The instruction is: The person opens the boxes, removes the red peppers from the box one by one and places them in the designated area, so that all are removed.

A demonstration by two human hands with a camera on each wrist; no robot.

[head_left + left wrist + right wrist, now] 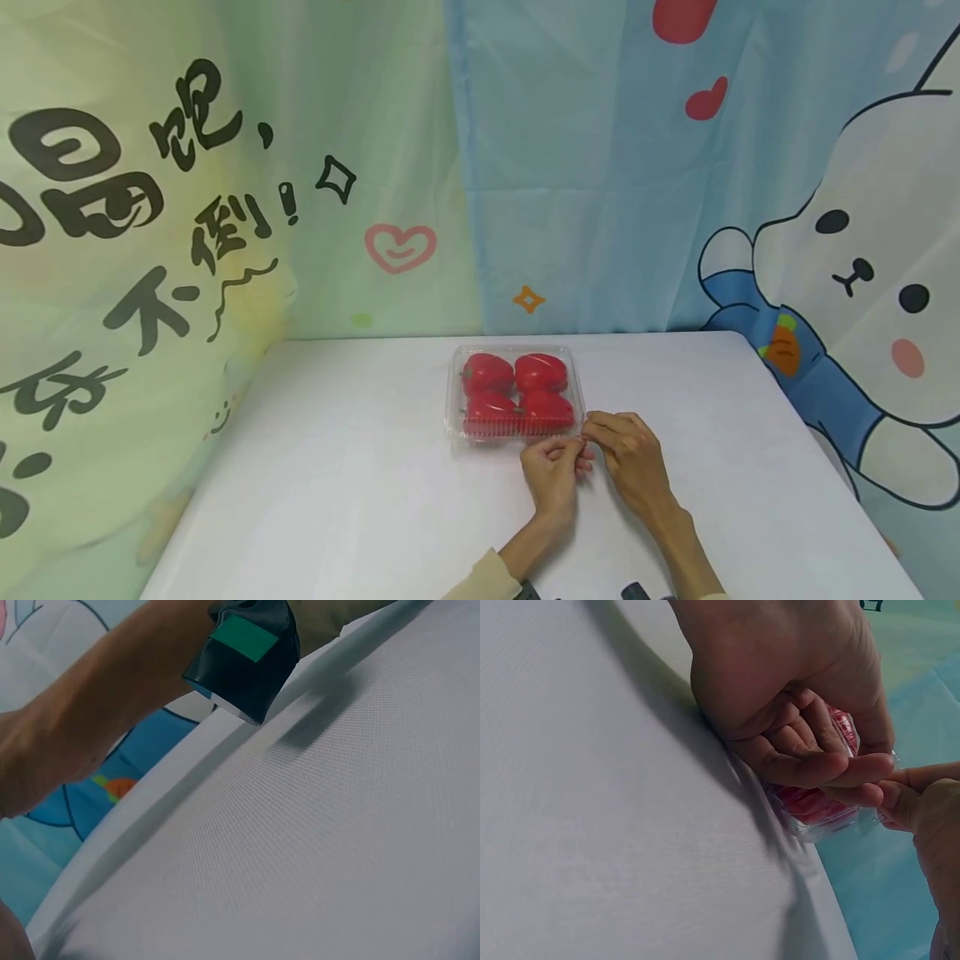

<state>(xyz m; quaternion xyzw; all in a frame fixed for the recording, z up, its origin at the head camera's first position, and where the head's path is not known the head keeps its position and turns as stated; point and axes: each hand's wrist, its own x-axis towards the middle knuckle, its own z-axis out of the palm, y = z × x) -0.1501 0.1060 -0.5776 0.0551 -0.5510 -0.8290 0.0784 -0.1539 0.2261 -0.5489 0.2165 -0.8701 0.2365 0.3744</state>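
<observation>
A clear plastic clamshell box (453, 400) sits near the far edge of the table, holding several red tomatoes (488, 373). At its front right corner the left hand (553, 479) pinches the rim between thumb and curled fingers. Just beside it, the right hand (633, 458) pinches the same corner with thumb and forefinger. In the right wrist view the left hand (795, 697) comes from above, covering much of the box (817, 825), and the fingertips of the right hand (937, 817) meet it. The left wrist view shows neither the box nor the left hand's grip.
White cloth covers the table (337, 483). A printed curtain (570, 208) hangs behind and along the sides. A dark wrist device with a green patch (246, 637) is strapped on the right forearm (97, 705).
</observation>
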